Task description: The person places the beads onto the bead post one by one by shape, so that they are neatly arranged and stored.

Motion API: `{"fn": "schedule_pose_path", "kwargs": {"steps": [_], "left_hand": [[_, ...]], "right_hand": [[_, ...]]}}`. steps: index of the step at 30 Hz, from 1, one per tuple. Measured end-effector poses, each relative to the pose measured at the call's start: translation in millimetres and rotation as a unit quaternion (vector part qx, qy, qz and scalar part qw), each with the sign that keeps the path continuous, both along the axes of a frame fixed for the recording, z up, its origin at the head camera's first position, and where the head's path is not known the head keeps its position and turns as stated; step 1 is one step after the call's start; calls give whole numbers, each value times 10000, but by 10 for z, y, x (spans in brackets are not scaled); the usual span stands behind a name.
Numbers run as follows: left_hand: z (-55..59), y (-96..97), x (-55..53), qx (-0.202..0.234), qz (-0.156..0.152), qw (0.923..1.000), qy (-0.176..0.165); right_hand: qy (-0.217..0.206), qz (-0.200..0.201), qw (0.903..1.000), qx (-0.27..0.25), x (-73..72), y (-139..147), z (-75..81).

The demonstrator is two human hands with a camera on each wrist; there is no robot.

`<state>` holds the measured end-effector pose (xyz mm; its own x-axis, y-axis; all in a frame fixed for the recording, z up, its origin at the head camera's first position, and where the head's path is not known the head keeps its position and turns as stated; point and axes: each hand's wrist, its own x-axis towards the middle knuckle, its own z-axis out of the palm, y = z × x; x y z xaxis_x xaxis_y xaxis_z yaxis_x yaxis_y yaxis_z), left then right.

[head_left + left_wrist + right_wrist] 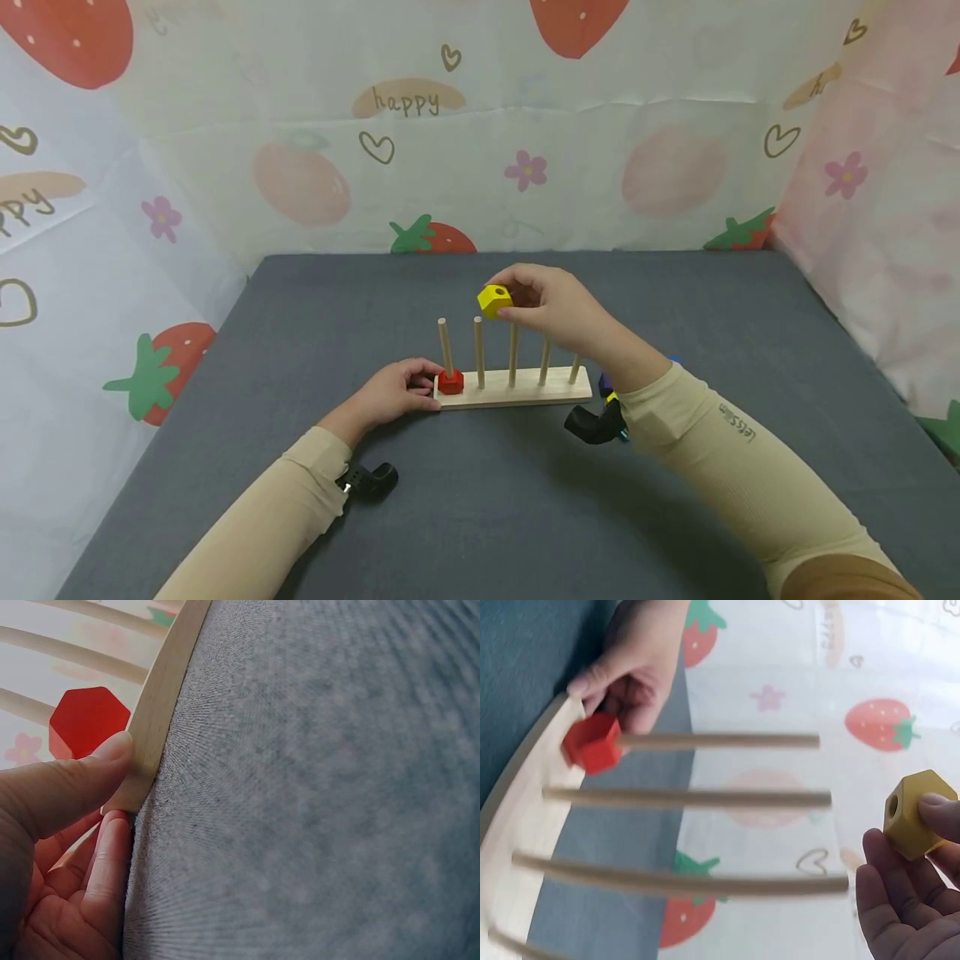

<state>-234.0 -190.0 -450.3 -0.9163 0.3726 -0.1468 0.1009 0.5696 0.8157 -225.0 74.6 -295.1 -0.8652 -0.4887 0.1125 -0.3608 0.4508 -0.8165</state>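
Observation:
A wooden peg board [491,396] with several upright round pegs lies on the table. A red hexagonal block [450,383] sits at the bottom of its leftmost peg. My left hand [392,388] holds the board's left end, the thumb [112,750] against the front edge beside the red block. Above the pegs, my right hand [558,310] pinches a yellow hexagonal block [493,301] between thumb and fingers. A hole [893,804] shows in this block. It is in the air, apart from the pegs, slightly right of the second peg [478,354].
Partly hidden by the right wrist, a dark purple block [605,385] and a bit of yellow lie right of the board. A blue piece [675,360] peeks out behind the forearm. Black wrist mounts [596,423] hang at both wrists. A printed cloth [570,192] stands behind the grey table [480,500].

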Motion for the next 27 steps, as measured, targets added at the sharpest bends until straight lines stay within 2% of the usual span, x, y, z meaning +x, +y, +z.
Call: {"fn": "schedule_pose_path", "kwargs": {"steps": [6,12,27], "left_hand": [[-19,-11,5,34,-20,10000,-35],[-8,-11,2,-2,-62,10000,-16],[2,2,15,32,-64,10000,3]], "right_hand": [[0,41,9998,-199,7,-269,-32],[139,-8,9998,-149,15,-481,-67],[116,-343,9993,55,11,-621,-208]]}}
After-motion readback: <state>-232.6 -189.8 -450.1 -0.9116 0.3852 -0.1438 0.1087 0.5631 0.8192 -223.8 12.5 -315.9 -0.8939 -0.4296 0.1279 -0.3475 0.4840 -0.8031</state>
